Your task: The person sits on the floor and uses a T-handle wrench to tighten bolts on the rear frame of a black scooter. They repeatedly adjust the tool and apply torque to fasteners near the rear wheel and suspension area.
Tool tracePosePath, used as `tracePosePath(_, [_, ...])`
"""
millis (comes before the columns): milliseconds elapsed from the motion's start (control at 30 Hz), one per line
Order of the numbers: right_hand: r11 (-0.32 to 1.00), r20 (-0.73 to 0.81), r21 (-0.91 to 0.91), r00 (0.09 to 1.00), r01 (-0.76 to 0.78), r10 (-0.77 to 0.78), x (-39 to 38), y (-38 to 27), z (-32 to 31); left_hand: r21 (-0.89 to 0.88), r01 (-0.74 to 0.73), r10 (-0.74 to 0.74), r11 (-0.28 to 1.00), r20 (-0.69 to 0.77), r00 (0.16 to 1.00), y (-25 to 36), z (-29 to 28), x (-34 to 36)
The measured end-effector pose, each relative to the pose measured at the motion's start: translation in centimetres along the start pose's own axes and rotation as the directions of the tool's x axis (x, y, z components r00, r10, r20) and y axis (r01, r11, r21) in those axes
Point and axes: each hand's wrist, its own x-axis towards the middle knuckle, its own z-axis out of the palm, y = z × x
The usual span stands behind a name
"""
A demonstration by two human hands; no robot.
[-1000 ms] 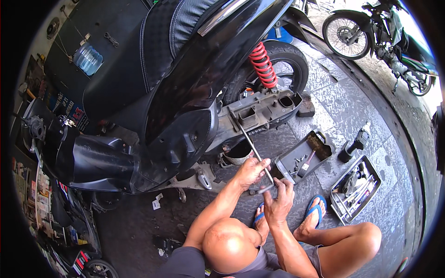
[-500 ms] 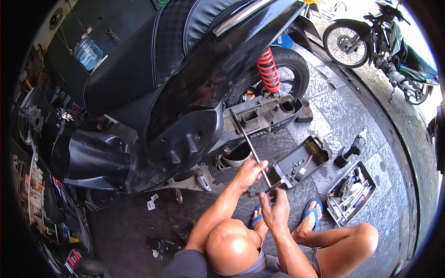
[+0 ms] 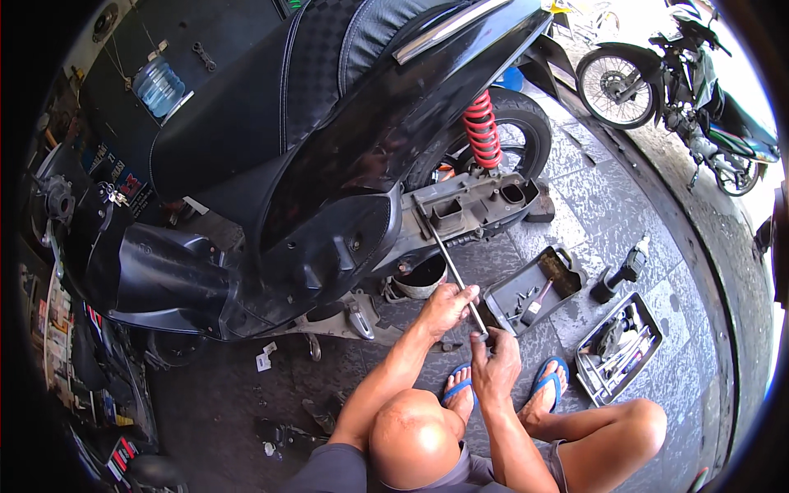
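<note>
A long, thin metal T-handle wrench slants from my hands to the grey engine casing of a black scooter. My left hand is closed around its shaft, below the middle. At the near end, the thumb and fingers of my right hand close on the handle, which they mostly cover. The wrench's far tip meets the casing beside a square opening; what it sits on is too small to tell. A round pan stands under the engine.
A black tray with small bolts and a brush lies right of my hands. Farther right are a tool tray and a cordless power tool. A red shock spring rises behind the casing. Another motorcycle stands at far right.
My right hand has closed in on the wrench's near end, its fingers drawing together there. My left hand stays on the shaft. The wrench has turned a little, and the whole view has shifted slightly.
</note>
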Motion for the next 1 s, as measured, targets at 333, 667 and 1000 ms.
tracePosePath(333, [0.919, 0.255, 0.200, 0.924, -0.339, 0.285, -1.1, 1.0, -0.7, -0.045, -0.005, 0.003, 0.999, -0.027, 1.000, -0.1, -0.5, 0.4])
tracePosePath(667, [0.502, 0.503, 0.401, 0.642, -0.766, 0.578, 0.7, 1.8, -0.5, -0.064, -0.031, 0.030, 0.997, -0.010, 0.999, 0.1, -0.2, 0.5])
tracePosePath(1000, [0.319, 0.533, 0.497, 0.574, -0.807, 0.622, 1.8, 0.1, 0.4, -0.056, -0.022, 0.018, 0.998, -0.074, 0.997, 0.1, 0.1, 0.6])
